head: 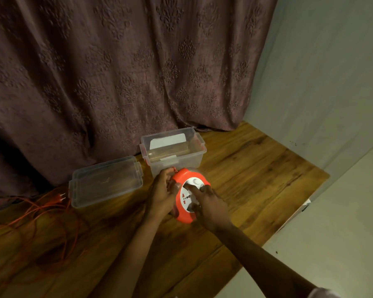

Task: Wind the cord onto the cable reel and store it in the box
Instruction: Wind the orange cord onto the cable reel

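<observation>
An orange cable reel (182,176) with a white socket face is held above the wooden table (256,168), just in front of the clear plastic box (194,160). My left hand (162,195) grips the reel's left rim. My right hand (211,206) lies on the white face with its fingers curled on the centre. The orange cord (30,211) lies in loose loops over the table's left side, and its plug (59,197) rests beside the lid.
The box's clear lid (106,181) lies flat to the left of the box. A patterned curtain (116,72) hangs behind the table. A pale wall stands at the right, past the table's right edge.
</observation>
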